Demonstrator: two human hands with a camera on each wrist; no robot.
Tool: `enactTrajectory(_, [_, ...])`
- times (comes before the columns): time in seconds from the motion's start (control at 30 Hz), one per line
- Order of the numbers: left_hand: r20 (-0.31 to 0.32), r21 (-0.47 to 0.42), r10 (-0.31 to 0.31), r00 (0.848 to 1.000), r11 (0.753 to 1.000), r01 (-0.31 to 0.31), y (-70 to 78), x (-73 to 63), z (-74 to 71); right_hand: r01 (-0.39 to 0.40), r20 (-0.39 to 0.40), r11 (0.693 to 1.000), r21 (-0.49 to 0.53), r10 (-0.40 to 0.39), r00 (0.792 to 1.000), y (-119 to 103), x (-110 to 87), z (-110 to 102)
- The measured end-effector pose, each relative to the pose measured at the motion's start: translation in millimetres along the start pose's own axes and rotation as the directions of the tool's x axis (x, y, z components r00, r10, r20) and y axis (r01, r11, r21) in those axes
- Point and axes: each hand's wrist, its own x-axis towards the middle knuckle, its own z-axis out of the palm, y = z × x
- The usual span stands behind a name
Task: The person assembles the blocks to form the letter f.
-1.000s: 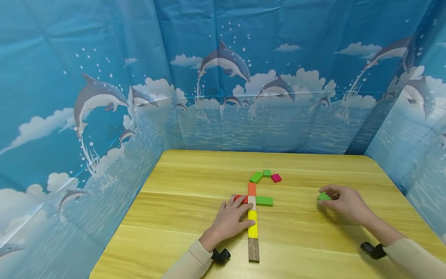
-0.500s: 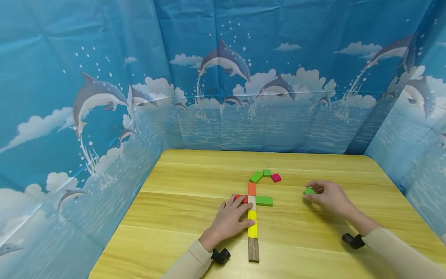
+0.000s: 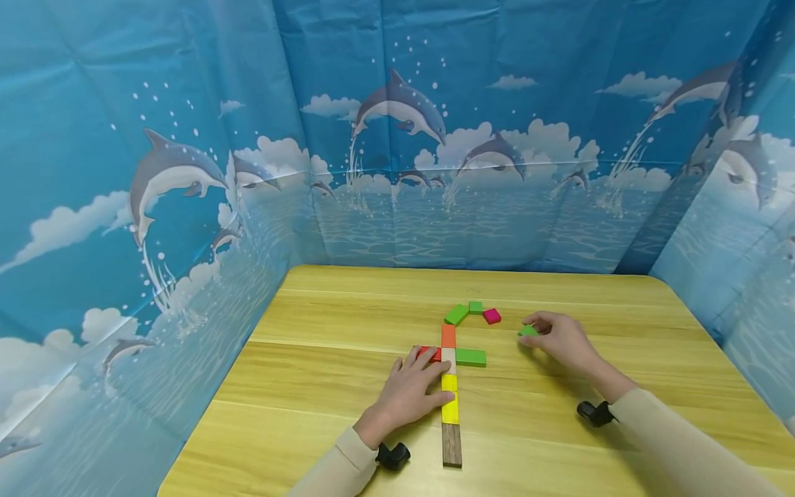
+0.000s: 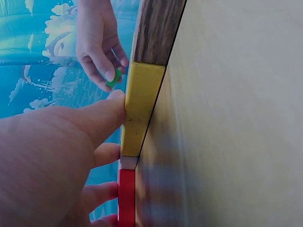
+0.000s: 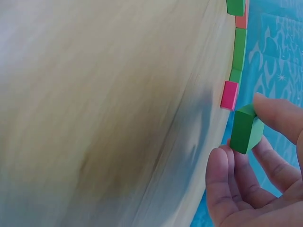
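My right hand (image 3: 562, 342) pinches a small green block (image 5: 244, 132) between thumb and fingers, above the table and right of the magenta block (image 3: 492, 316). My left hand (image 3: 406, 393) rests on a line of flat blocks, fingers extended. Its fingertips touch the red block (image 4: 126, 196), a whitish block (image 3: 448, 355) and the yellow section (image 3: 450, 408). A brown wood-grain block (image 3: 452, 445) ends the line at the near side. Beyond the whitish block lie an orange block (image 3: 448, 336), a slanted green block (image 3: 457, 315) and a small green block (image 3: 475, 308), curving to the magenta one.
A longer green block (image 3: 470, 357) juts right from the whitish one. The wood-patterned table (image 3: 335, 304) has rounded far corners. Blue dolphin-print curtains (image 3: 385, 228) stand behind it and at both sides. Each wrist wears a black camera (image 3: 393, 456).
My right hand has carried the green block leftward and slightly away from me, closer to the magenta block. The left hand and the laid blocks have stayed in place.
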Motion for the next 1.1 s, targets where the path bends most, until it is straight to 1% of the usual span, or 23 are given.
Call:
enactTrajectory(0.2, [0.001,-0.016,0.011,1.000,1.000,-0.011,-0.1,0.0,-0.3,-0.013,-0.013,1.000,0.018,0.013,1.000,0.3,8.8,9.9])
enactTrajectory(0.5, [0.004,-0.010,0.003,1.000,1.000,-0.003,-1.3,0.3,0.9,-0.052,-0.015,0.997,0.053,0.053,0.998,-3.7,19.5,22.9])
enactTrajectory(0.77, [0.000,-0.010,0.007,1.000,1.000,-0.007,0.0,1.0,3.7,-0.102,-0.045,0.995,0.018,0.103,0.994,-11.0,25.1,35.2])
enactTrajectory(0.87, [0.001,-0.014,0.007,1.000,1.000,-0.007,-0.5,1.1,4.5,-0.101,-0.062,0.995,-0.010,0.101,0.993,-13.3,27.6,38.4])
enactTrajectory(0.97, [-0.001,-0.016,0.008,1.000,1.000,-0.008,-0.7,1.0,3.5,-0.083,-0.076,0.996,-0.043,0.080,0.994,-15.2,29.5,40.0])
enactTrajectory(1.1, [-0.004,-0.013,0.011,1.000,1.000,-0.011,-1.2,1.0,2.1,-0.070,-0.069,0.996,-0.057,0.066,0.995,-16.6,29.9,40.2])
